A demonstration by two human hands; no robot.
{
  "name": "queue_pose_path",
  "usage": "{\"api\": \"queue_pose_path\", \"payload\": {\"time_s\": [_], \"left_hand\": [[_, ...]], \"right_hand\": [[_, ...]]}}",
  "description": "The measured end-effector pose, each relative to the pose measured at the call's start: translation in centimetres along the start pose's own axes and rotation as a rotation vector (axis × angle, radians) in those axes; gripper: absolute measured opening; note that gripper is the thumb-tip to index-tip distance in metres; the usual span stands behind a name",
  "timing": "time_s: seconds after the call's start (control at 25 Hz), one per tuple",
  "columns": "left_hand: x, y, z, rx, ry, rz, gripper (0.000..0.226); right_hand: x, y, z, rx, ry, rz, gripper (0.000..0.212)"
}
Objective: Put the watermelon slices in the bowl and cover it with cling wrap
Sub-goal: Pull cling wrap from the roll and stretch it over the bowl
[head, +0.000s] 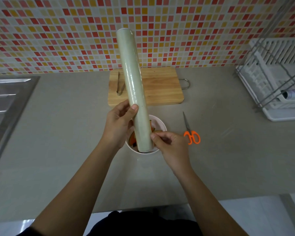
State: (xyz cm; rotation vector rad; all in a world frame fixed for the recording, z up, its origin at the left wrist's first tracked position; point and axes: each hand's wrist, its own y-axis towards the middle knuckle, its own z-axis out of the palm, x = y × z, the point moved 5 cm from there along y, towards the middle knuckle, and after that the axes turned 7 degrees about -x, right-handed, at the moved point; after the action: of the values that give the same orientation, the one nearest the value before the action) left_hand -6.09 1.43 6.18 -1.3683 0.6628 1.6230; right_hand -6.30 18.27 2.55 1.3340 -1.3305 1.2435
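A long pale-green cling wrap roll (pixel 133 79) is held nearly upright over a white bowl (pixel 161 124) on the grey counter. My left hand (pixel 117 125) grips the roll's lower part, thumb across its front. My right hand (pixel 170 143) pinches at the roll's lower right edge with fingertips together. Watermelon slices (pixel 132 138), orange-red with dark rind, show inside the bowl on the left; the roll and both hands hide most of the bowl.
A wooden cutting board (pixel 157 86) lies behind the bowl with metal tongs (pixel 119 86) on it. Orange-handled scissors (pixel 191 133) lie right of the bowl. A white dish rack (pixel 276 82) stands at the far right, a steel sink (pixel 7 96) at the left.
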Motion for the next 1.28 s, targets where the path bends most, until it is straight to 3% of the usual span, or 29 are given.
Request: {"api": "queue_pose_path", "payload": {"time_s": [0.28, 0.52, 0.84, 1.0, 1.12, 1.28], "left_hand": [[-0.2, -0.2, 0.3, 0.005, 0.077, -0.004, 0.025], [1.1, -0.6, 0.8, -0.038, 0.086, -0.070, 0.027], [2.1, -1.4, 2.7, -0.153, 0.248, -0.062, 0.027], [1.7, -2.0, 4.0, -0.206, 0.381, 0.003, 0.033], [1.4, -2.5, 4.6, -0.240, 0.450, 0.057, 0.033], [1.0, -2.8, 4.9, -0.250, 0.506, 0.140, 0.034]], "right_hand": [[-0.6, 0.2, 0.1, 0.039, -0.141, -0.014, 0.015], [-1.8, -1.2, 0.4, 0.120, 0.232, 0.197, 0.003], [-2.3, -1.0, -0.2, 0.250, 0.131, 0.295, 0.017], [-1.9, -0.5, -1.3, 0.217, 0.299, 0.394, 0.022], [-1.4, -0.6, -2.3, 0.209, 0.232, 0.267, 0.002], [-1.2, -0.7, -2.8, 0.186, 0.235, 0.238, 0.008]]}}
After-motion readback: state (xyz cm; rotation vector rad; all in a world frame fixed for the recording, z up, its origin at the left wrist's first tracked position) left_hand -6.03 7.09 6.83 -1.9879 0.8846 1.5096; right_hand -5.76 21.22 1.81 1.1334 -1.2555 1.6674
